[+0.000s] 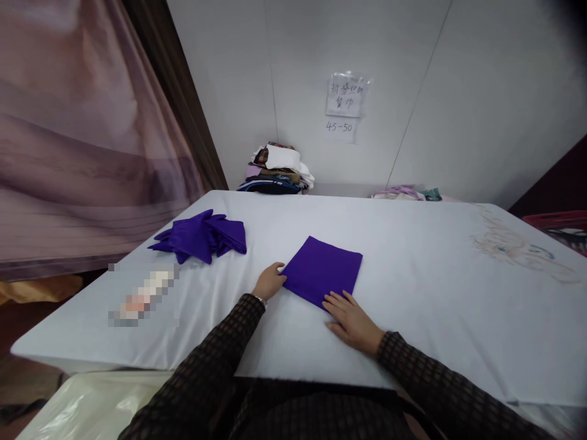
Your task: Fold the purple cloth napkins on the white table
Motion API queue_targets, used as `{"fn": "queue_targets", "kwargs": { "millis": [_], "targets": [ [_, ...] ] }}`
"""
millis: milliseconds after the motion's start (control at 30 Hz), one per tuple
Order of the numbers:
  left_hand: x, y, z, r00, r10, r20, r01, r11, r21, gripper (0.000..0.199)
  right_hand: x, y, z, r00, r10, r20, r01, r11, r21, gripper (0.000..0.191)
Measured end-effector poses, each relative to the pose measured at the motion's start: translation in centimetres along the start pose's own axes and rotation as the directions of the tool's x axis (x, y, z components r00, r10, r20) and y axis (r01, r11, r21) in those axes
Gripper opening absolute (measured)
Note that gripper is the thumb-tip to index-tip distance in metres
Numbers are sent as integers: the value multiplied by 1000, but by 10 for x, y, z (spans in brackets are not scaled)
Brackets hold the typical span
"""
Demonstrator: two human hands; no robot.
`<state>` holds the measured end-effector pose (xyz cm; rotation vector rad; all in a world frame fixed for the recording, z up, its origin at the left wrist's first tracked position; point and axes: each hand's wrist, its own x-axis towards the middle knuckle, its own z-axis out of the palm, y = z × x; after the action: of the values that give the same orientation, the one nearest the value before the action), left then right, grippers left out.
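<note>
A purple cloth [323, 269], folded into a flat square, lies on the white-covered table in front of me. At its left corner is my left hand [270, 281], thumb and fingers closed on the cloth's edge. My right hand [351, 321] rests with fingers spread over the near corner of the cloth, palm down. More purple cloths [202, 235] sit in a loose heap at the left of the table, away from both hands.
The white table [422, 293] has an embroidered pattern at its right. Folded clothes [277, 168] are stacked by the wall behind it. A handwritten sign [345, 98] hangs on the wall. A pixelated item [144, 296] lies at left, near a curtain [82, 134].
</note>
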<state>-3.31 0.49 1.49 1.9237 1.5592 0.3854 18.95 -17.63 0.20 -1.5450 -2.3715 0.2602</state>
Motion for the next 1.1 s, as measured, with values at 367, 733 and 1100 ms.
{"fn": "queue_targets", "kwargs": {
  "millis": [367, 733, 1100],
  "targets": [
    [-57, 11, 9, 992, 78, 99, -84, 995, 57, 46, -37, 42, -6, 999, 46, -14, -48, 988, -145, 42],
    [-66, 49, 36, 792, 611, 4, -569, 736, 367, 37, 22, 50, -31, 970, 218, -109, -226, 972, -67, 50],
    [-62, 61, 88, 663, 686, 300, -748, 594, 296, 72, 66, 115, -26, 955, 269, 127, -260, 962, -84, 65]
  ]
}}
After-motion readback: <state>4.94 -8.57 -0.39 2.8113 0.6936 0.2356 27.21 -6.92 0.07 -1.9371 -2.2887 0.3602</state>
